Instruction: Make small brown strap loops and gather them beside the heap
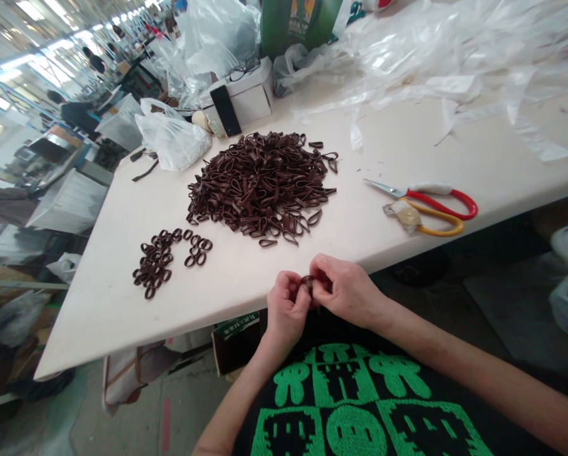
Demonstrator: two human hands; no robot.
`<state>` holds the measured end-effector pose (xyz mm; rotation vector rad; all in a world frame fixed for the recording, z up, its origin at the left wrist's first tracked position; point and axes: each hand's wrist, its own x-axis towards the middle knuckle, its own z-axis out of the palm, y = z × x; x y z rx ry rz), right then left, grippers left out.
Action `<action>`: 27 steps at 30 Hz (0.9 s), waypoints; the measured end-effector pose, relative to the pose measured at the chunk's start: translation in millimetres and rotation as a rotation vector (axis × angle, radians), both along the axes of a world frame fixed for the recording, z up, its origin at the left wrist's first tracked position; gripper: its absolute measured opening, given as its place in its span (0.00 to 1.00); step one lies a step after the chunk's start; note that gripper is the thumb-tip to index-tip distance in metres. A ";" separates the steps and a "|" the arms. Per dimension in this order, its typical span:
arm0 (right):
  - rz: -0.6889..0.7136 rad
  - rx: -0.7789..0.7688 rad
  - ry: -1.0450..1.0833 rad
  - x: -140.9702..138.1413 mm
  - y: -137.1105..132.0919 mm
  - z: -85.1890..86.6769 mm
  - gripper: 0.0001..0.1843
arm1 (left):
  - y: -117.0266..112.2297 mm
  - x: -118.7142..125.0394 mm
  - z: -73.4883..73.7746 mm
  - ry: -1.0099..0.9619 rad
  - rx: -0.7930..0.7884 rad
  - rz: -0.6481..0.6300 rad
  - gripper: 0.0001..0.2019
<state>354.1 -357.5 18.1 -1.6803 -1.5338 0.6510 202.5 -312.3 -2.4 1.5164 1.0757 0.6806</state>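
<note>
At the table's front edge, my left hand [288, 303] and my right hand [344, 286] meet, both closed in a pinch on one small dark brown loop [307, 283]. Fingers cover most of that loop. Beyond them on the white table lies a large pile of dark brown teardrop-shaped loops [265, 180], which look like leather. To its left is a smaller group of rounder brown loops [155, 259], several of them set apart. Scissors [426, 199] with one red and one yellow handle rest to the right, their blades pointing left.
Behind the pile stand a white box [252, 95] with glasses on top, a black phone [225, 111] leaning on it, and a white plastic bag [172, 136]. Clear plastic sheeting [421, 50] covers the table's back right. Other people work far off at the left.
</note>
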 end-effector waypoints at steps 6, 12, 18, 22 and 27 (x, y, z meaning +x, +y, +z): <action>-0.101 0.039 -0.207 -11.2 4.0 -7.8 0.09 | 3.3 1.1 -6.9 0.167 0.318 0.129 0.04; -0.109 0.047 -0.258 -12.9 9.4 -7.9 0.07 | 12.9 1.3 -8.6 0.169 0.359 0.181 0.04; -0.070 -0.069 0.070 -10.1 10.0 -6.4 0.05 | 16.8 -4.0 -4.6 0.157 0.233 0.113 0.09; -0.019 0.008 0.204 -10.2 7.3 -9.8 0.03 | 18.7 -7.0 -1.1 0.097 0.121 0.070 0.07; -0.123 0.189 0.031 19.9 7.0 -9.2 0.09 | 62.0 -41.7 1.8 0.099 0.135 0.293 0.08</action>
